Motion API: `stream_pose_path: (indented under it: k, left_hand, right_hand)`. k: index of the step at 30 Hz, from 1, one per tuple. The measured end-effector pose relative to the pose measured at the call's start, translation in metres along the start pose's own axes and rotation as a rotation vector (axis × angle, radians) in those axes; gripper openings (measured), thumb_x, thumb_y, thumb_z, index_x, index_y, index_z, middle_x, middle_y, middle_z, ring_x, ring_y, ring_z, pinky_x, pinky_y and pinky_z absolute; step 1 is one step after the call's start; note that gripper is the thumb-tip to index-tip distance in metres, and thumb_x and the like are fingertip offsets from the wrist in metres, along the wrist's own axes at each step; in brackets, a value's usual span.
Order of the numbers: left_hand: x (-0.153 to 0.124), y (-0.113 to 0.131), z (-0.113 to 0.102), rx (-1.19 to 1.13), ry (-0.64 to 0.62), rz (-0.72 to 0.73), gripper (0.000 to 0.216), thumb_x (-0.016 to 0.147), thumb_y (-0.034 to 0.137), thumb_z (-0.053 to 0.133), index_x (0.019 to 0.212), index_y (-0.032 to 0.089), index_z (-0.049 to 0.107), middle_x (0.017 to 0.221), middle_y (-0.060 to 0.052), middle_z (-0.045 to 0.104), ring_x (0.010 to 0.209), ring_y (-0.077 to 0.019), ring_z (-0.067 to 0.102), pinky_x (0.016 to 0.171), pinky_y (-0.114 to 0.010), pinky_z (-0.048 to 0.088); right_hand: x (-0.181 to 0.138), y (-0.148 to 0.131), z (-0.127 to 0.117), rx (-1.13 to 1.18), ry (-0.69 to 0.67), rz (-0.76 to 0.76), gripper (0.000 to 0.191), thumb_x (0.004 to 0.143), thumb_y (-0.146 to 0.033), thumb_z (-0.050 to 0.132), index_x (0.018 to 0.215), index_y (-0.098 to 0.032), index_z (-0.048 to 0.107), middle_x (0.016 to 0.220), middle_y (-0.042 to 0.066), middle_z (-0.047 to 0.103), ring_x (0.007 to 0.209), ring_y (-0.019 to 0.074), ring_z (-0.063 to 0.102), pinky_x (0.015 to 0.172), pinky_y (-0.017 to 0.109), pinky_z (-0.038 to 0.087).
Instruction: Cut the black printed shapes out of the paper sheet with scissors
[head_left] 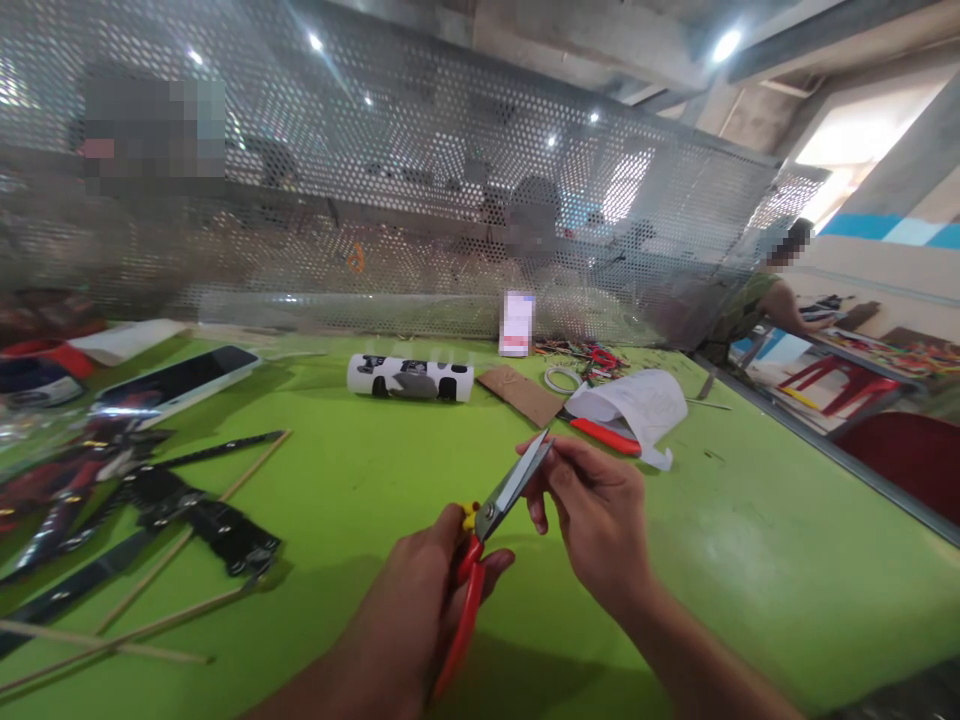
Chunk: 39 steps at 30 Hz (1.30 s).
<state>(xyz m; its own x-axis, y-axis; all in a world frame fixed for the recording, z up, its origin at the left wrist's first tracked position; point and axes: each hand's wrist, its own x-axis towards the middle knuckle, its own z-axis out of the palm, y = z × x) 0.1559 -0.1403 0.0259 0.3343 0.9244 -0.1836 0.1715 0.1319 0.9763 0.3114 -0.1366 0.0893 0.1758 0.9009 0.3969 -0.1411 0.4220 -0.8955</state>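
My left hand [416, 585] is closed round the red handles of a pair of scissors [470, 605], whose blades point up and to the right. A small yellow piece [470, 515] shows at the left thumb, beside the scissors' pivot. At the blade tips is my right hand [600, 515], thumb and fingers pinched together. What those fingers hold, if anything, is too small to make out. Between the blades lies a pale sliver, which could be paper or a reflection.
On the green table [322, 530] lie a black-and-white patterned roll [411, 378], brown cardboard [521, 394], a tape ring [562, 379], curled white paper [637, 400] and a phone [180, 380]. Black strap-like puppet parts [195, 510] and thin sticks [161, 565] spread left. Behind stands a perforated metal screen [420, 230].
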Motion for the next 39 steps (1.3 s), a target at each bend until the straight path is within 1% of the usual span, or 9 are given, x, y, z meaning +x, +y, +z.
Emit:
stream_pose_path:
  k: [3,7,12,16,19,26,31,34,39]
  left_hand:
    - [-0.002,0.0,0.003,-0.024,0.008,-0.03,0.035,0.079,0.055,0.066,0.079,0.022,0.054,0.072,-0.005,0.068,0.071,-0.0223,0.068,0.062,-0.03,0.053]
    - [-0.003,0.005,0.007,-0.032,0.018,-0.032,0.035,0.079,0.053,0.068,0.078,0.022,0.054,0.068,-0.003,0.065,0.065,-0.0207,0.066,0.06,-0.029,0.051]
    - [-0.003,0.01,0.007,-0.056,0.017,-0.096,0.035,0.085,0.055,0.059,0.078,0.022,0.054,0.069,-0.004,0.066,0.067,-0.0217,0.067,0.06,-0.03,0.051]
    - [-0.003,0.003,0.006,0.006,0.016,-0.028,0.032,0.08,0.052,0.066,0.081,0.022,0.056,0.072,-0.005,0.069,0.068,-0.0219,0.066,0.063,-0.03,0.051]
    - [-0.003,0.001,0.006,0.011,0.012,-0.022,0.033,0.079,0.052,0.066,0.081,0.022,0.056,0.074,-0.005,0.07,0.067,-0.0219,0.066,0.062,-0.03,0.051]
    - [-0.004,0.004,0.007,-0.122,0.003,-0.165,0.035,0.08,0.054,0.064,0.079,0.022,0.051,0.074,-0.007,0.07,0.07,-0.0234,0.067,0.064,-0.032,0.051]
    - [-0.004,0.006,0.005,0.02,-0.014,-0.048,0.035,0.076,0.053,0.068,0.077,0.022,0.053,0.074,-0.006,0.07,0.066,-0.0223,0.064,0.055,-0.028,0.046]
    - [-0.004,0.006,0.004,0.041,-0.021,-0.04,0.033,0.08,0.053,0.064,0.079,0.022,0.054,0.072,-0.006,0.07,0.064,-0.0218,0.063,0.056,-0.028,0.046]
    - [-0.006,0.014,0.002,0.08,-0.022,-0.032,0.029,0.078,0.049,0.065,0.078,0.022,0.055,0.074,-0.007,0.07,0.066,-0.0227,0.064,0.056,-0.028,0.046]
  right_hand:
    - [-0.002,0.002,0.001,0.007,0.01,0.023,0.013,0.087,-0.021,0.068,0.088,-0.021,0.08,0.059,0.001,0.064,0.044,0.009,0.054,0.037,0.018,0.045]
    - [-0.004,0.006,0.003,0.054,0.02,0.058,0.012,0.087,-0.024,0.069,0.088,-0.021,0.08,0.058,0.0,0.063,0.044,0.008,0.055,0.038,0.016,0.044]
    - [-0.005,0.008,0.003,0.055,0.038,0.078,0.012,0.087,-0.027,0.07,0.089,-0.02,0.08,0.06,0.001,0.064,0.045,0.0085,0.054,0.037,0.017,0.043]
    - [-0.004,0.008,0.003,0.038,0.046,0.081,0.014,0.086,-0.028,0.07,0.089,-0.019,0.08,0.06,0.001,0.064,0.045,0.0094,0.054,0.036,0.018,0.043]
    - [-0.004,0.008,0.003,0.044,0.043,0.08,0.014,0.086,-0.028,0.07,0.089,-0.019,0.08,0.061,0.002,0.064,0.045,0.0096,0.054,0.036,0.018,0.043]
    - [-0.004,0.011,0.002,0.062,0.031,0.072,0.012,0.087,-0.026,0.07,0.089,-0.021,0.08,0.061,0.001,0.063,0.045,0.0084,0.055,0.037,0.017,0.043]
    - [-0.004,0.01,0.002,0.047,0.035,0.072,0.013,0.087,-0.026,0.069,0.089,-0.02,0.08,0.061,0.002,0.064,0.044,0.009,0.054,0.036,0.017,0.043]
    - [-0.003,0.007,0.001,0.044,0.029,0.065,0.012,0.085,-0.024,0.07,0.087,-0.02,0.081,0.061,0.002,0.064,0.044,0.009,0.055,0.036,0.018,0.043]
    - [0.0,0.001,-0.001,0.029,-0.002,0.054,0.011,0.084,-0.021,0.07,0.085,-0.02,0.081,0.06,0.002,0.065,0.043,0.0096,0.055,0.036,0.018,0.046]
